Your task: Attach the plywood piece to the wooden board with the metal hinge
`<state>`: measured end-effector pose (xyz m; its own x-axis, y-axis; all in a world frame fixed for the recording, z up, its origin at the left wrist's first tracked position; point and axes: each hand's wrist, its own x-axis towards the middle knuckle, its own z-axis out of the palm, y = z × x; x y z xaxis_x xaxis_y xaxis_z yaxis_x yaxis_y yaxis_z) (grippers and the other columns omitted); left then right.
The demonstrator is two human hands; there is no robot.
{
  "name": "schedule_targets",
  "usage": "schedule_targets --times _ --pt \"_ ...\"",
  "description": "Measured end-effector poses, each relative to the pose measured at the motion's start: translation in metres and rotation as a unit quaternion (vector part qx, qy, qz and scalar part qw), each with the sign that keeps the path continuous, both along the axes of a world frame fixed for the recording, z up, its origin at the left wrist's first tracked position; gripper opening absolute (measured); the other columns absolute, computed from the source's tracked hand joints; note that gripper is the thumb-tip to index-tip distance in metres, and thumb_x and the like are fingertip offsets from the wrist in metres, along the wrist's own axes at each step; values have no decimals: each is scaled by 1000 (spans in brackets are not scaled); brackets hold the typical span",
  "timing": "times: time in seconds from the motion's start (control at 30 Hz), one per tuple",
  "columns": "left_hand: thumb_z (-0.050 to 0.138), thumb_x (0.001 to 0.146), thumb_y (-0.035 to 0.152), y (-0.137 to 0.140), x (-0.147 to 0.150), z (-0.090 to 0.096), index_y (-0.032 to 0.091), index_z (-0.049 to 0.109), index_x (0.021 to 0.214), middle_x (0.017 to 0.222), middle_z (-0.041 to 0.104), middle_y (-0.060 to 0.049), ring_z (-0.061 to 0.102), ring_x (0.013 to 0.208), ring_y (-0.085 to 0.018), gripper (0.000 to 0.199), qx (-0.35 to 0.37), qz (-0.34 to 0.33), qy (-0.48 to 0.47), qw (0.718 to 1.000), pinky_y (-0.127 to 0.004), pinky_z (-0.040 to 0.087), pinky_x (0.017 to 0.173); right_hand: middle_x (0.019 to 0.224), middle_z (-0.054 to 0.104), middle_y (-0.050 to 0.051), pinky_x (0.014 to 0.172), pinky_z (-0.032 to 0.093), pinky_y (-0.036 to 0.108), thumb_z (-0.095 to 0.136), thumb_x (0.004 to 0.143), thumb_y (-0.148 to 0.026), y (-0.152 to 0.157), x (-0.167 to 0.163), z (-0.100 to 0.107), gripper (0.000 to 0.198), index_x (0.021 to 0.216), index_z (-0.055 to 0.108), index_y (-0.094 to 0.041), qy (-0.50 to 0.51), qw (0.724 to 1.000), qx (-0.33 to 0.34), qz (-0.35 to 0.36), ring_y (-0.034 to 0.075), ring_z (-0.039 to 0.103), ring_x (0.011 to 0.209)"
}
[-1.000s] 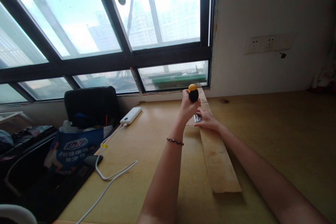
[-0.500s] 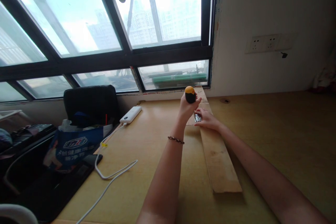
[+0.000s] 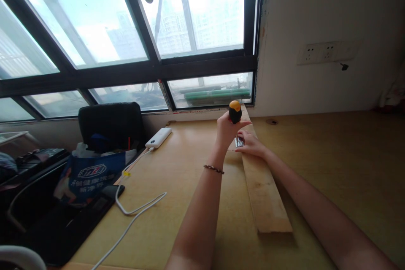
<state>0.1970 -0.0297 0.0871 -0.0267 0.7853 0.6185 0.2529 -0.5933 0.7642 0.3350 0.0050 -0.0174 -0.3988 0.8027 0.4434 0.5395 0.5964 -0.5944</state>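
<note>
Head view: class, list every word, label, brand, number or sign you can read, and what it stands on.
"健康洗": white characters on the blue bag, upper line; the rest of that line is blurred.
"新净界": same bag, lower line, slightly blurred.
Logo above them: too blurred to read.
Dark round mark on the white device: too small to read.
Yellow-and-black handle in the left hand: no readable text.

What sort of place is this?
Probably an indoor workspace, perhaps at home or in an office: there's a broad table beside a large window, with a black chair nearby.
</note>
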Motion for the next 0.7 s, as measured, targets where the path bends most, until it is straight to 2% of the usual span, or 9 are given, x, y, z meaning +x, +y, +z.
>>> schedule_targets --times 0.13,0.2,0.33,0.43,0.5,0.6,0.7 --pt "77 47 33 -5 -1 4 18 53 67 60 59 2 53 60 -13 35 18 25 15 999 -23 38 57 104 53 10 86 41 39 76 51 -37 1 0 0 67 108 49 -16 3 1000 1 -2 26 49 102" --pt "74 52 31 -4 -2 5 18 53 73 63 61 0 56 61 -15 33 8 12 9 1000 -24 40 58 103 54 10 85 41 38 76 51 -38 2 -1 0 65 106 50 -16 -5 1000 9 0 26 50 100" --pt "65 63 23 -1 -2 4 19 44 87 65 61 0 61 61 -16 32 -47 -83 -46 994 -25 43 56 102 55 11 85 42 38 75 51 -41 3 -1 1 64 104 51 -14 -32 999 23 0 25 50 99" --pt "60 63 13 -2 -2 4 18 40 88 68 62 0 60 66 -15 33 -71 -185 -54 979 -26 45 61 103 54 11 86 42 39 75 51 -42 3 -1 1 65 105 51 -13 -33 999 24 -4 26 49 100" --pt "58 60 8 -4 0 4 17 43 84 73 61 -2 59 71 -15 30 -72 -223 -45 971 -27 45 66 105 54 12 87 41 41 75 51 -42 4 -1 1 66 105 52 -14 -30 999 20 -4 28 48 101" --pt "58 58 9 -3 4 1 15 48 76 75 58 -2 56 74 -15 21 -64 -217 -56 973 -27 44 67 107 53 12 88 40 43 76 49 -41 5 -1 1 65 105 53 -16 -27 1000 12 2 29 47 103" --pt "65 58 19 3 5 -2 14 50 70 70 55 -1 53 68 -13 20 -63 -181 -62 980 -25 42 62 105 53 11 88 40 42 76 49 -41 4 -1 1 65 104 53 -15 -23 1000 11 1 28 47 102"
